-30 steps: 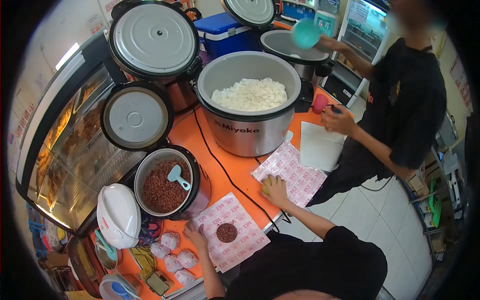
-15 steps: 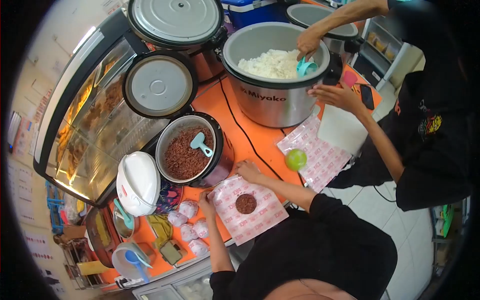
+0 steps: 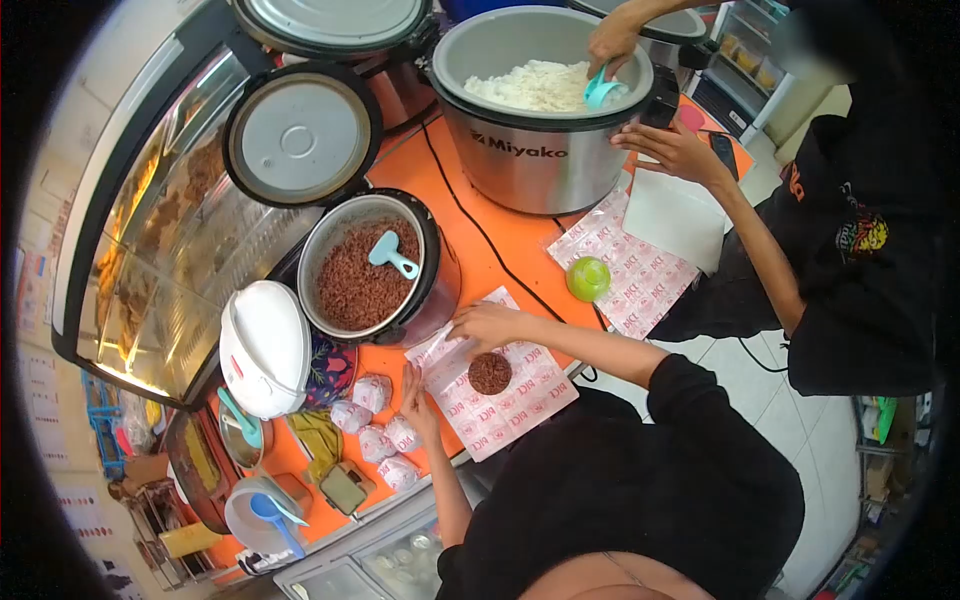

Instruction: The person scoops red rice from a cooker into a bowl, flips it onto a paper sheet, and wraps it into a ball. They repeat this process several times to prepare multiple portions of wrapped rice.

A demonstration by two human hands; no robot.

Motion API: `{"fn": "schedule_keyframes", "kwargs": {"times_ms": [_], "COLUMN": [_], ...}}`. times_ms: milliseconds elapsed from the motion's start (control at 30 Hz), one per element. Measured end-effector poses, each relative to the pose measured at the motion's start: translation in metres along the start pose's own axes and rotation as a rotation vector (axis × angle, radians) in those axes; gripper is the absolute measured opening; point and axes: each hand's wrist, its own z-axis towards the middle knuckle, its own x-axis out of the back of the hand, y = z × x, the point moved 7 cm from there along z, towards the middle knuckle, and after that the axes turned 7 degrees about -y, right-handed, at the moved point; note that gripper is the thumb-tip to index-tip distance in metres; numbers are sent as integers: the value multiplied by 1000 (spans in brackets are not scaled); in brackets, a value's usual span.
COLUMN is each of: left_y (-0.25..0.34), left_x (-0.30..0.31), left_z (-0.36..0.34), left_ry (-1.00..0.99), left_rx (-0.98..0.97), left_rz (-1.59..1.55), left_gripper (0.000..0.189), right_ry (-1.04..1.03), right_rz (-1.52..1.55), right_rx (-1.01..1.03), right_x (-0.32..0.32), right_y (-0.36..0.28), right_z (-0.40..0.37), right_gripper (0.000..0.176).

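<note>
A sheet of printed wrapping paper lies in front of me, with a round portion of dark red rice on it. My right hand reaches across the sheet's far part, fingers stretched and slightly apart over the paper. At the sheet's left edge is my left hand, its fingers extended upward beside the paper. Just beyond, a rice cooker holds more dark red rice and a light blue rice paddle. Several wrapped paper parcels sit left of my left hand.
A co-worker's hand holds a turquoise scoop in a large cooker of white rice; their other hand is at its side. A green bowl rests on printed sheets. A glass food display stands left.
My right hand has moved from the sheet's far edge inward over the paper. My left hand's fingers have straightened at the left edge. The view has shifted slightly.
</note>
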Motion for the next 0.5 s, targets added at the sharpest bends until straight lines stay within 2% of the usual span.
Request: {"fn": "schedule_keyframes", "kwargs": {"times_ms": [33, 67, 100, 167, 200, 233, 267, 300, 333, 367, 400, 433, 467, 500], "left_y": [-1, -4, -10, -16, -8, -33, -26, -36, -32, -24, -18, -11, 9, 50], "left_x": [1, 0, 0, -3, -11, -16, -13, -8, -1, 4, 14, 22, 21, -2], "left_z": [-7, -9, -13, -14, -12, -16, -14, -15, -17, -18, -17, -18, -11, 6], "left_ry": [9, 49, 98, -53, -85, -161, -10, 7, 121, 136, 242, 344, 351, 92], "left_rx": [17, 131, 249, 48, -19, 120, 31, -118, 31, 57, 130, 200, 211, -36], "left_rz": [5, -185, -371, 50, 141, 234, 20, 182, 173, 188, 237, 283, 287, 411], "left_gripper": [35, 40, 47, 59, 59, 50, 41, 35, 28, 28, 22, 17, 17, 22], "right_ry": [-258, -518, -536, -203, -155, -111, -148, -185, -205, -237, -267, -278, -272, -265], "right_rz": [-40, -83, -63, -133, -125, -115, -121, -137, -97, -158, -231, -219, -233, -248], "right_rx": [-71, -134, -117, 138, 134, 127, 63, -2, 16, -34, -84, -73, -90, -112], "right_x": [-22, -43, -57, -70, -80, -87, -96, -101, -98, -87, -79, -78, -76, -75], "right_y": [-1, 1, 2, -20, -27, -33, -34, -37, -52, -59, -61, -65, -66, -67], "right_z": [12, 14, 7, -19, -39, -58, -73, -84, -87, -86, -84, -84, -83, -85], "right_gripper": [17, 18, 18, 22, 25, 28, 33, 40, 40, 47, 54, 54, 57, 60]}}
